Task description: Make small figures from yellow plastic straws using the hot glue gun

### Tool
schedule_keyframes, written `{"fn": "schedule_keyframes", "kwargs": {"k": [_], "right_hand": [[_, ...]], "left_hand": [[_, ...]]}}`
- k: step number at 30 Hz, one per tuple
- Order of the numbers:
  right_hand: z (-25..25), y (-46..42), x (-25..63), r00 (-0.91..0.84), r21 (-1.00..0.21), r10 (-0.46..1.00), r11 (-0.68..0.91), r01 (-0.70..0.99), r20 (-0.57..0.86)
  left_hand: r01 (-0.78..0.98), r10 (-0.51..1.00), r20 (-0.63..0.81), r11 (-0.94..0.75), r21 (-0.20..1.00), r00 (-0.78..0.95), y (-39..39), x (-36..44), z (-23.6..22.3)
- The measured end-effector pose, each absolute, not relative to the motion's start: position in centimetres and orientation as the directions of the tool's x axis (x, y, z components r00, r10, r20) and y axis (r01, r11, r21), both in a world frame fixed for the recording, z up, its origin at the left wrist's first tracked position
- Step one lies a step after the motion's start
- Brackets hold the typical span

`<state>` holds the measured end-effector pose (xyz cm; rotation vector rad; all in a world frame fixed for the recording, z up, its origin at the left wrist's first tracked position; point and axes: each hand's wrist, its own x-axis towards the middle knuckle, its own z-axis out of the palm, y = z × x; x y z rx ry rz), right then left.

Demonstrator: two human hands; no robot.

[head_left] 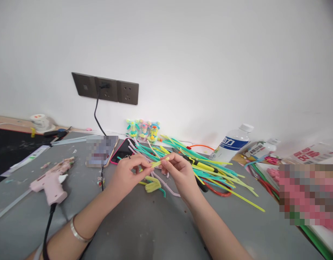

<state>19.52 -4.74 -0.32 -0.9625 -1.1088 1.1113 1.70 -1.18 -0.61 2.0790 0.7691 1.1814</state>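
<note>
A short yellow pipe cleaner [156,164] is stretched between my two hands over the grey table. My left hand [133,169] pinches its left end between thumb and fingertips. At the other end, my right hand [179,169] grips it the same way. Just below lies a folded yellow pipe cleaner piece [152,185], beside a lilac pipe cleaner [166,186]. Behind and to the right of my right hand spreads a loose pile of yellow and teal pipe cleaners [220,173]. Yellow-handled pliers or cutters [205,167] lie partly buried in that pile.
A pink glue gun [54,184] with a black cord rests at left. Two phones [99,151] lie behind my left hand. Several small pipe-cleaner figures [144,130] stand against the wall. A clear bottle [231,144] stands at right, near a pixelated area.
</note>
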Motion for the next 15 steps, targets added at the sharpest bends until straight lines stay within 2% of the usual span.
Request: {"fn": "schedule_keyframes", "kwargs": {"k": [10,15], "right_hand": [[-0.11,-4.67,19.58,0.068,-0.969,0.982,0.184,-0.165,0.175],[-0.07,-4.7,19.71,0.068,-0.972,0.985,0.166,-0.166,0.157]], "left_hand": [[0.202,0.717,0.535,-0.663,0.721,0.447,-1.21,1.63,-0.61],[0.204,0.809,0.379,-0.506,0.838,0.449,-1.3,1.82,-0.67]]}}
